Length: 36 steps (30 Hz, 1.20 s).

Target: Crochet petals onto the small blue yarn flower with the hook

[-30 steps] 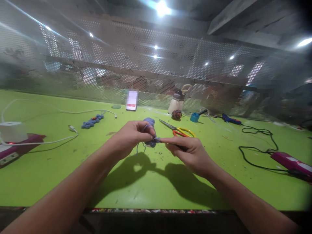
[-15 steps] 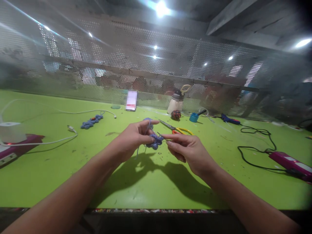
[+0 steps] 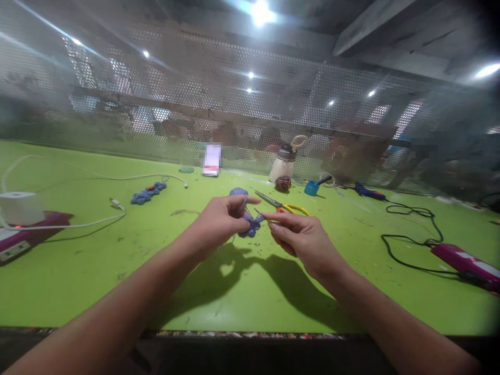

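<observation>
Desk [image 3: 164,307] first: bright green, filling the lower half, forearms blocking part of its near edge. Mesh panel [image 3: 281,99] up top is hazy, and I can't make out the shapes past it. Left hand [image 3: 219,221] and right hand [image 3: 304,234] sit mid-frame, each grip pinched narrow. Purple power strip [image 3: 464,264] gets chopped off at the right edge. Bottle [image 3: 281,169], upper centre, has its base partly blocked by a dark yarn ball [image 3: 283,183]. Scissors [image 3: 278,204] lie just behind the right hand, which hides some handle. Blue yarn ball [image 3: 238,192] peeks out behind the left hand. Blue crochet piece [image 3: 252,227] is dead centre in the left grip, thumb partly over it; right grip's got a thin tool [image 3: 258,212], mostly hidden, tip showing.
</observation>
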Tool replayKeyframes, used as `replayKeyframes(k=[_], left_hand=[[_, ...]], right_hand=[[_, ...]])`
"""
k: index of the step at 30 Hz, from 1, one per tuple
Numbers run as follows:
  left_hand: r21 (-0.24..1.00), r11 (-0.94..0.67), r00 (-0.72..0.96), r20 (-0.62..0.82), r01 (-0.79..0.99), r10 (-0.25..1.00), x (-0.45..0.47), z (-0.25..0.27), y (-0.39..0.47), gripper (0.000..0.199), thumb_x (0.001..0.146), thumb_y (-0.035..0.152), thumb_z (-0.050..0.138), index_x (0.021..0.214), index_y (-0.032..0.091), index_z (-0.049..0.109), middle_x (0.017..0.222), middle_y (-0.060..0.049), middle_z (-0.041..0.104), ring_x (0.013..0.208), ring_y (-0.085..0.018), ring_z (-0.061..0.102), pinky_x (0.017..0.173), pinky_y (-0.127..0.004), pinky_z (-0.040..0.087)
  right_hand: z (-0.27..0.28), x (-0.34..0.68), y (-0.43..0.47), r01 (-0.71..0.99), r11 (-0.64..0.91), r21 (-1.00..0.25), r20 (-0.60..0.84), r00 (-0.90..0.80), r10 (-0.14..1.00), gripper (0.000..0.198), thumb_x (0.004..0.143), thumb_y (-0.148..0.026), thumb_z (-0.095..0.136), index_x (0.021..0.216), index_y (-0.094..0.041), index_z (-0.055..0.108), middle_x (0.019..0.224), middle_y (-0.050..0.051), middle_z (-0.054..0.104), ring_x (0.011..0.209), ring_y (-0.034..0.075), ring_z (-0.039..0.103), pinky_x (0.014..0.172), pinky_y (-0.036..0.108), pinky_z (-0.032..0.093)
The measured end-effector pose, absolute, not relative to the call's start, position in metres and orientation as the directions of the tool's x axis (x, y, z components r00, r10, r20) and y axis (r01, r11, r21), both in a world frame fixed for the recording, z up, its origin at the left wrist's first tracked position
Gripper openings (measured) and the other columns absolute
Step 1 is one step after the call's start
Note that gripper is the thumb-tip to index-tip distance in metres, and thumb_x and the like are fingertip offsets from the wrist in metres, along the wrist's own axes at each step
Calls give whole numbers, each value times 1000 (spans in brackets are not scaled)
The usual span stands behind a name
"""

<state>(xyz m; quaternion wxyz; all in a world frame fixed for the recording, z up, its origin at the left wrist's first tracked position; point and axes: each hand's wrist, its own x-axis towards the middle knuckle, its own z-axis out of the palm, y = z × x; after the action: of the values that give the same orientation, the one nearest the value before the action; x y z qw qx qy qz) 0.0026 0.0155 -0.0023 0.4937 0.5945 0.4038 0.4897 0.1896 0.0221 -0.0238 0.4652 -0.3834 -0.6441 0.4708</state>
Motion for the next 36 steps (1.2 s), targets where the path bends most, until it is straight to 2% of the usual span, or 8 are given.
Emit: replayKeyframes(k=[4,14,18,26,29,33,34,36], left_hand=[[980,-191,231,197,-48,953,2,-1,14,71,60,12,69,130,9,57,76,-1,60,69,-15,54,66,-31,41],[979,-147,204,173,-138,963,2,-5,16,60,68,24,79,124,11,61,74,-1,64,69,-14,58,67,-30,43],[979,-196,261,205,-62,943,2,-6,16,68,69,20,77,133,14,56,67,1,63,62,-14,57,63,-29,44],[962,-248,319,202,111,926,3,-5,16,58,74,17,70,131,13,58,66,0,62,62,-15,57,65,-31,46],[860,-401,276,321,316,906,6,-11,15,51,78,15,65,129,17,62,75,-4,66,69,-17,59,71,-34,46],[590,-591,225,577,550,785,14,-20,11,36,85,15,58,118,22,71,93,-12,67,87,-24,59,82,-41,45],[571,-608,201,617,552,761,16,-21,9,35,86,16,57,116,24,72,92,-11,67,88,-25,59,83,-41,45],[655,-606,112,632,451,767,18,-20,7,33,85,19,61,116,24,72,92,-10,67,87,-23,58,82,-39,46]], right_hand=[[-25,189,22,64,268,-961,241,-276,930,34,75,-26,68,106,-14,77,48,-6,43,42,6,28,41,22,19],[-21,189,21,76,260,-963,225,-310,924,38,75,-29,69,108,-11,75,47,-7,40,42,5,26,41,22,17],[-20,189,22,49,219,-975,191,-327,926,35,74,-29,71,105,-13,76,46,-7,43,41,5,28,40,22,18],[-16,189,22,17,106,-994,94,-344,934,35,71,-29,74,102,-13,77,45,-7,45,40,6,30,39,21,18],[-18,187,23,24,107,-994,93,-330,939,33,70,-26,74,99,-10,76,45,-7,45,40,6,31,39,21,18],[-21,182,22,-32,39,-999,47,-276,960,32,71,-27,74,100,-12,75,50,-6,49,39,4,32,40,21,18],[-22,181,21,-75,19,-997,39,-270,962,33,71,-28,75,101,-13,74,51,-6,50,39,4,33,40,20,17],[-22,179,19,-178,8,-984,55,-263,963,34,70,-30,77,101,-15,73,53,-6,51,40,4,34,40,19,17]])
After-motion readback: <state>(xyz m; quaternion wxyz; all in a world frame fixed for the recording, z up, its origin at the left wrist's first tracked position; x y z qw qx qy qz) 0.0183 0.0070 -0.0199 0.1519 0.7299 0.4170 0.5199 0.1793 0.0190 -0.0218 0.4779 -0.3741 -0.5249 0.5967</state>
